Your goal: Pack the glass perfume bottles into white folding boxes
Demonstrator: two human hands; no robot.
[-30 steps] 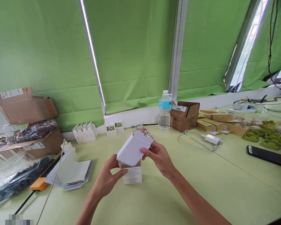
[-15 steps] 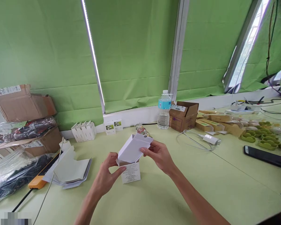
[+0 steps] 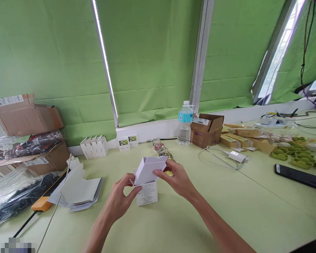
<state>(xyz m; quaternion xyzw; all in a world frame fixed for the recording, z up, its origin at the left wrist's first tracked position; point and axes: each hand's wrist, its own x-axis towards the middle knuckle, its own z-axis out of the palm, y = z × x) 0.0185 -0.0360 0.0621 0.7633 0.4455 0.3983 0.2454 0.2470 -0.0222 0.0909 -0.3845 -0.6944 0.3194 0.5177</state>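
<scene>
A small white printed box (image 3: pixel 147 194) stands on the table, its top open. My left hand (image 3: pixel 122 196) pinches the box's left edge between thumb and fingers. A plain white folded card insert (image 3: pixel 150 171) leans tilted in the mouth of the box, its lower end inside. My right hand (image 3: pixel 178 176) grips the insert's right side, thumb on its near face, other fingers behind it. Just behind the right hand runs a row of shiny gold, red and silver round things (image 3: pixel 162 149), partly hidden by the insert.
To the left lie flat white card sheets (image 3: pixel 81 193); several white boxes (image 3: pixel 94 147) stand behind. A water bottle (image 3: pixel 184 123) and cardboard carton (image 3: pixel 207 130) are at the back. On the right are a charger with cable (image 3: pixel 237 156) and a black phone (image 3: pixel 300 176).
My right hand has moved the insert slightly down and turned it more upright, lower into the box's mouth. More of the shiny row behind now shows. My left hand has barely moved.
</scene>
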